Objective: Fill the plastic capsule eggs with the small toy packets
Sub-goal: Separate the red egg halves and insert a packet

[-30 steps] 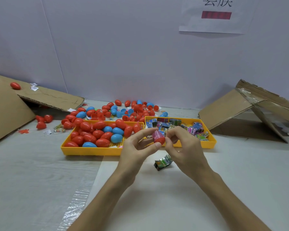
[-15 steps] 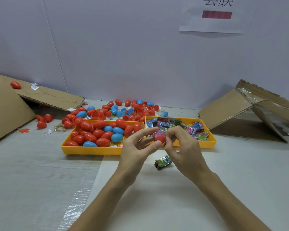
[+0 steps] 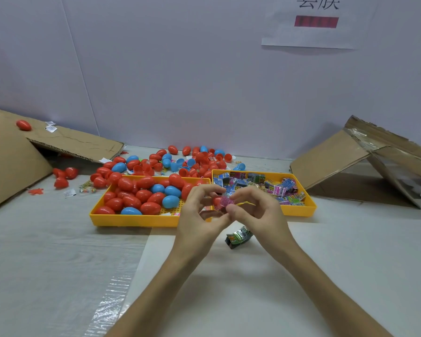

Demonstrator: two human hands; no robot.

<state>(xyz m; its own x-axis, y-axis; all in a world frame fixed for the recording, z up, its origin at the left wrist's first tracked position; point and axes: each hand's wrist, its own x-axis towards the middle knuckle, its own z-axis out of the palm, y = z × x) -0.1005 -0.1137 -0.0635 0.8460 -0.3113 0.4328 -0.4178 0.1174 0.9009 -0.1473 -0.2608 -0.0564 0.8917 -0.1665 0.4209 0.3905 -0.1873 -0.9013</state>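
My left hand (image 3: 199, 216) and my right hand (image 3: 258, 215) meet in front of the trays. Together they hold a red capsule egg half (image 3: 217, 201) with a pink toy packet (image 3: 225, 201) pushed into it. My left fingers curl round the egg half; my right thumb and fingers pinch the packet. A second packet (image 3: 238, 237) lies on the table just below my hands. Behind them, a yellow tray (image 3: 131, 220) holds red and blue eggs, and another yellow tray (image 3: 310, 205) holds several packets.
Loose red and blue eggs and egg halves (image 3: 192, 159) are scattered behind the trays by the white wall. Flattened cardboard (image 3: 12, 156) slopes at the left with one red egg (image 3: 23, 125) on it. More cardboard (image 3: 365, 159) leans at the right.
Both hands stayed in place while the fingers worked the pink packet deeper into the red egg half. The packet on the table has not moved.
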